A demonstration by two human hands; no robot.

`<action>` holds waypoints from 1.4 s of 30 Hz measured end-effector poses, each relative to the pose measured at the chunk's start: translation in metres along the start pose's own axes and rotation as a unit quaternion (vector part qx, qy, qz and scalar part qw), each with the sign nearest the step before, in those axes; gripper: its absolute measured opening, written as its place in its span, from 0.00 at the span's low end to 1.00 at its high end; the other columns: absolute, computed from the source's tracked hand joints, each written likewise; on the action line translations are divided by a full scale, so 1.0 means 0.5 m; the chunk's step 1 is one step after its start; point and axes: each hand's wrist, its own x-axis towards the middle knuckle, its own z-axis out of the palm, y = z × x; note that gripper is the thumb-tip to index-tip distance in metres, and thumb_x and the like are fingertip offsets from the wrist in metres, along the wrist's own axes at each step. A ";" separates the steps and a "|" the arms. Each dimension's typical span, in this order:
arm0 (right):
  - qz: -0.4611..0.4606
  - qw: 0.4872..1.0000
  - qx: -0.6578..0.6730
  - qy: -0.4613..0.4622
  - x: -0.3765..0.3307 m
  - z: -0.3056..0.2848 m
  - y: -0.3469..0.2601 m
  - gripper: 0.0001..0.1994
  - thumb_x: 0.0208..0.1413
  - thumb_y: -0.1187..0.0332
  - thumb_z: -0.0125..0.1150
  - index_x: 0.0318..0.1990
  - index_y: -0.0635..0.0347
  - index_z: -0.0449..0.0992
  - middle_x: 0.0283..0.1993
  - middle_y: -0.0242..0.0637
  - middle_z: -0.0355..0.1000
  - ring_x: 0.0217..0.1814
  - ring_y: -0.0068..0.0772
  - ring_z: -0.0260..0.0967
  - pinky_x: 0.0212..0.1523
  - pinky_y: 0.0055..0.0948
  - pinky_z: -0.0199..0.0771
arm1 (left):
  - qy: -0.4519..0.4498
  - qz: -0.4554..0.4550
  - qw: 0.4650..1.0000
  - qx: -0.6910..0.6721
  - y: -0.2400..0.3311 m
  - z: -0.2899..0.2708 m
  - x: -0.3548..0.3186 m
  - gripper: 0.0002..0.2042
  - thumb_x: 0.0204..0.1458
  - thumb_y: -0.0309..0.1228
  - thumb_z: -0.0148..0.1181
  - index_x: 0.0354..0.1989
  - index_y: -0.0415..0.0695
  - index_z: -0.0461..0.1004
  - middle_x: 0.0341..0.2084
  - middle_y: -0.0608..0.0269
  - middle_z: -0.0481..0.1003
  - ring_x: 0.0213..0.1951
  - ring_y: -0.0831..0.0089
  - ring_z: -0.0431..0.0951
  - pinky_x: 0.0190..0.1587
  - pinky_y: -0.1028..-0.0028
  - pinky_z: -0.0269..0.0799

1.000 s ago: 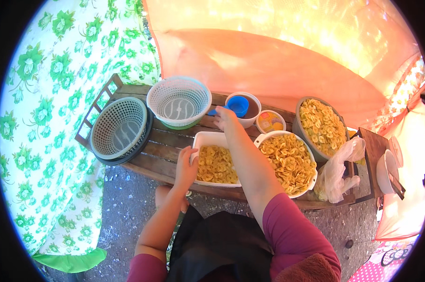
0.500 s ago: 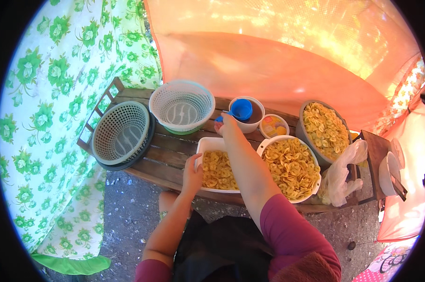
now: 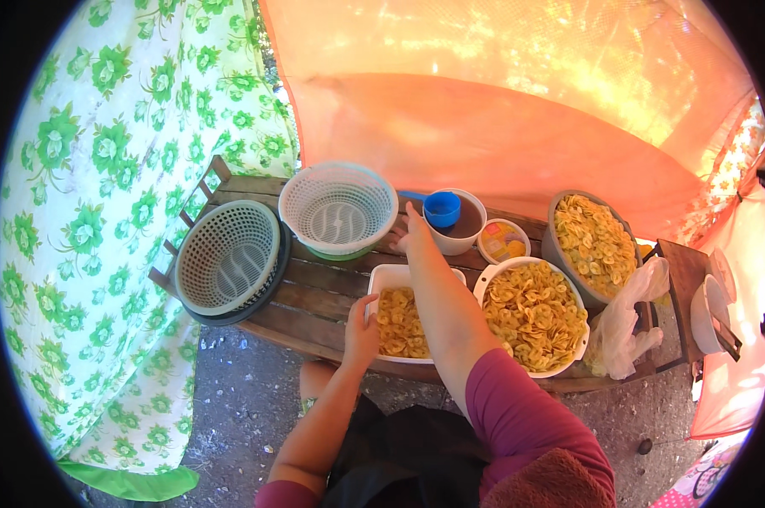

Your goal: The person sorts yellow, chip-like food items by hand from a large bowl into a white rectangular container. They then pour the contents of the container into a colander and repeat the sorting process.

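My left hand (image 3: pixel 362 335) grips the left rim of a white rectangular tub (image 3: pixel 382 275) that holds yellow sliced chips. Stretched across this tub, my right arm ends in my right hand (image 3: pixel 408 232), its fingers apart and nothing seen in them. Just beyond that hand, a blue dipper (image 3: pixel 441 208) rests in a white bucket (image 3: pixel 458 246) of brownish liquid, its handle pointing left over the rim. A round white basin heaped with chips (image 3: pixel 533 315) stands to the right of the tub.
Left on the slatted wooden bench (image 3: pixel 302 294) stand a grey colander (image 3: pixel 228 258) and a white colander (image 3: pixel 338 207). A round lidded container (image 3: pixel 503 240), a grey tub of chips (image 3: pixel 596 245) and a plastic bag (image 3: pixel 624 326) are at right. Cloth and orange sheeting (image 3: pixel 484 127) enclose the bench.
My right hand has let go of the blue dipper's handle and drawn slightly back from it. My left hand stays on the tub's rim. The whole view has shifted a little.
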 end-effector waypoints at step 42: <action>-0.406 0.249 -0.876 0.073 -0.012 -0.155 -0.384 0.10 0.52 0.64 0.59 0.42 0.47 0.78 0.52 0.41 0.67 0.59 0.41 0.61 0.61 0.49 0.55 | 0.131 -0.249 0.899 -0.336 -0.136 -0.111 0.322 0.23 0.53 0.23 0.50 0.58 0.45 0.54 0.40 0.55 0.70 0.36 0.66 0.75 0.38 0.69 0.77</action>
